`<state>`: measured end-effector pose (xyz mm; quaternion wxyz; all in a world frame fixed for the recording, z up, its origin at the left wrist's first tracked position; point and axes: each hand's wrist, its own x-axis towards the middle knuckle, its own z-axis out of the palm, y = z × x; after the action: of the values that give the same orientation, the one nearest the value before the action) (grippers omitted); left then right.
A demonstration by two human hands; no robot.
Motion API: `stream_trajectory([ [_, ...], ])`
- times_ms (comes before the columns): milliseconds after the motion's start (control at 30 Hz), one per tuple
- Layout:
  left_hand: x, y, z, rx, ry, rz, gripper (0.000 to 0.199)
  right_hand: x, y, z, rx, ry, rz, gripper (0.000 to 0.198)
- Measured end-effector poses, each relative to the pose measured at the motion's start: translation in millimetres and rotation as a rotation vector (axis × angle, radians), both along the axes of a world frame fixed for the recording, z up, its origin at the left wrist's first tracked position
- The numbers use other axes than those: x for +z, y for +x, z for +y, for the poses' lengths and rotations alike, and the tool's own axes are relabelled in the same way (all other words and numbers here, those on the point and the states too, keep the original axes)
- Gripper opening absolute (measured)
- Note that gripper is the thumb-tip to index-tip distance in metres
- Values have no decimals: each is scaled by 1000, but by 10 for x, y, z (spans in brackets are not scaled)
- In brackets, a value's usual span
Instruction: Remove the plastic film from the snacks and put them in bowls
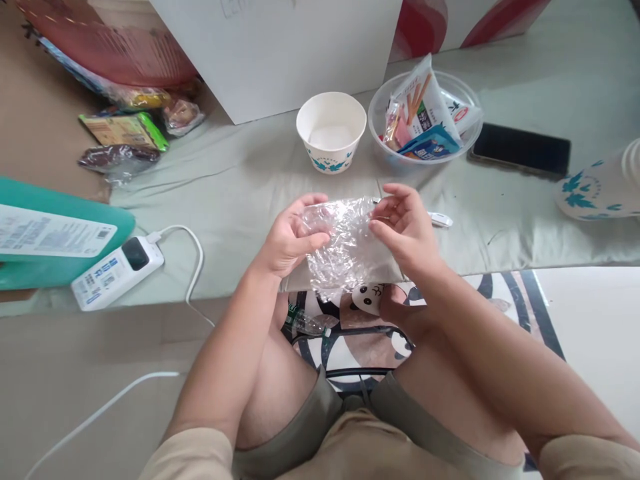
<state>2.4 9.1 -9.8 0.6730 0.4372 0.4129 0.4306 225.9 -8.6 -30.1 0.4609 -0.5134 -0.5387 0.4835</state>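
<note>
A crinkled sheet of clear plastic film [343, 250] hangs between my two hands over the table's front edge. My left hand [295, 235] pinches its left side between thumb and fingers. At the right side, my right hand [406, 225] has its fingers curled and its thumb against the film's edge. Just beyond the hands stands an upright white paper bowl [331, 133] with blue leaf prints. A slim white object [441, 219] lies partly hidden behind my right hand; its kind is unclear.
A clear plastic bowl [425, 159] of packaged snacks stands near a black phone [520, 150]. Stacked paper cups [595, 190] lie at far right. Left are wrapped snacks [125, 130], a green jug [65, 230] and a white power bank [117, 273] with a cable. A white box [285, 53] stands behind.
</note>
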Motion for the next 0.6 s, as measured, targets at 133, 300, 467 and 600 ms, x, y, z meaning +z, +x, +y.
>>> stream_trajectory([
  [133, -17, 8, 2, 28, -41, -54, 46, 31, 31, 20, 73, -28, 55, 81],
  [300, -47, -24, 41, -15, -64, -113, 56, 155, -24, -21, 304, -220, 141, 36],
  [467, -36, 18, 32, -214, -174, -25, 39, 213, -65, -44, 145, -258, 165, 29],
  [600, -77, 64, -1, -140, -136, 157, 23, 233, -49, -61, 96, -203, 28, 25],
])
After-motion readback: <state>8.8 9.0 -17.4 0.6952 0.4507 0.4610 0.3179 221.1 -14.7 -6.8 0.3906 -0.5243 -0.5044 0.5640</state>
